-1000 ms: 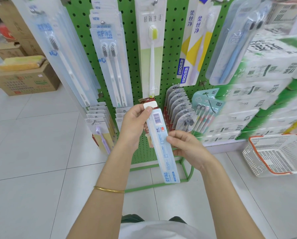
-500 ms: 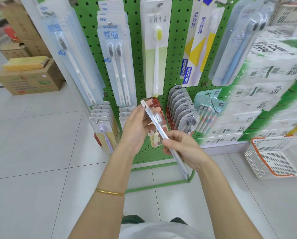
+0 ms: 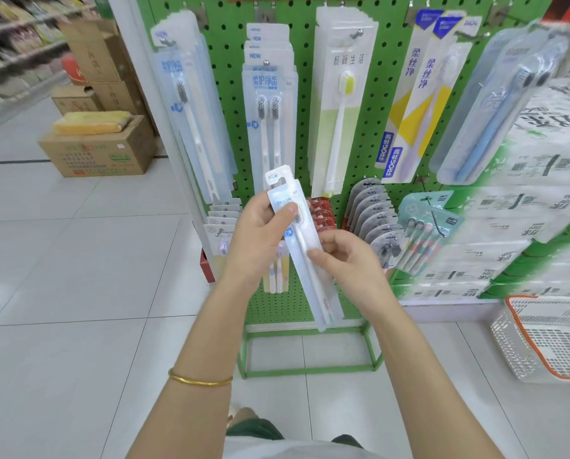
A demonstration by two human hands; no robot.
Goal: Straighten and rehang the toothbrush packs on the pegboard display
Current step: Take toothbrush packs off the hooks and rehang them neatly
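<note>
The left hand (image 3: pixel 257 240) grips the upper end of a tilted toothbrush pack (image 3: pixel 315 289) held off its hook in front of the pegboard (image 3: pixel 305 94). Its thumb covers the print. The right hand (image 3: pixel 349 263) pinches the middle. Both hands hide lower hanging packs, and the right edge is blurred.

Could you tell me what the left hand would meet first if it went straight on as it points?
Probably the lower ends of the twin-brush packs hanging above the left hand, with its toothbrush pack arriving first; depth is unclear.

A shop: packaged goods hang on a green pegboard (image 3: pixel 389 77), shelves (image 3: pixel 18 44) behind.
</note>
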